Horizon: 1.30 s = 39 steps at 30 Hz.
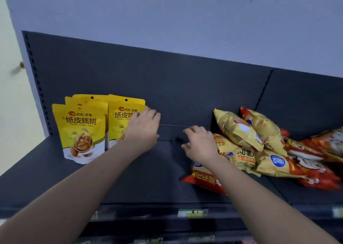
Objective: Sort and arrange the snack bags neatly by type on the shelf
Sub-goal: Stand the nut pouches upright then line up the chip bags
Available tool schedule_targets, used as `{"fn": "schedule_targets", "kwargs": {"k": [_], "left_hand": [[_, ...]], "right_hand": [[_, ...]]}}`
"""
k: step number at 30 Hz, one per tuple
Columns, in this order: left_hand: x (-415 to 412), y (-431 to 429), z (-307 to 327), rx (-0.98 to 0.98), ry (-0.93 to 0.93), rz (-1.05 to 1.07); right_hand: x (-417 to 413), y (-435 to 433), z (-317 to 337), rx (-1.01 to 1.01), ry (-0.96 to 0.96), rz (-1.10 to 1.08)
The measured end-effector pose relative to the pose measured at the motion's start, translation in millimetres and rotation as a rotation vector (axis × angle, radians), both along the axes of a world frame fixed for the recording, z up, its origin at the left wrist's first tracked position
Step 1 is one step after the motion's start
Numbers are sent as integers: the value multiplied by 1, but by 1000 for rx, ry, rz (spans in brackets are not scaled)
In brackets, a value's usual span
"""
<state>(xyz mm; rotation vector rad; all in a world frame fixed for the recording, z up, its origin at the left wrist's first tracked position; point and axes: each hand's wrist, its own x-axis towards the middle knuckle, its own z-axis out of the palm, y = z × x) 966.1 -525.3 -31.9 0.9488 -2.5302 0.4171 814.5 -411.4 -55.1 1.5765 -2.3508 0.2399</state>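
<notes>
Upright glossy pouches (81, 132) are bright yellow fading to white below, with a brown walnut print. Puffy foil chip bags (239, 130) are golden yellow with red bands and blue round badges; blurred bags (319, 184) beneath seem red-orange. Slotted metal shelf (139, 178) is slate grey

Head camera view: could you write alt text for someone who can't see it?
A person's left hand touches the rightmost of several upright yellow walnut pouches at the left of a dark shelf, while the right hand, fingers loosely curled, hovers at the edge of a jumbled pile of yellow and red snack bags at the right.
</notes>
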Motion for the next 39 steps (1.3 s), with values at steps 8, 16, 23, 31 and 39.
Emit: {"fn": "schedule_targets", "kwargs": {"k": [8,16,23,31,39], "left_hand": [[-79,19,-25,45,-79,-130],[-148,-1,-47,52,-145,-249],[-180,-24,-67,192,-301,-249],[-194,-53,-64,721,204,-300],[-178,-54,-45,1334,756,-332]], "right_hand": [[-65,37,13,78,41,-144],[-103,22,8,293,94,-120],[-125,12,9,450,-215,-157],[-171,5,33,-171,-784,-201],[-190,-4,48,-305,-1381,-136]]}}
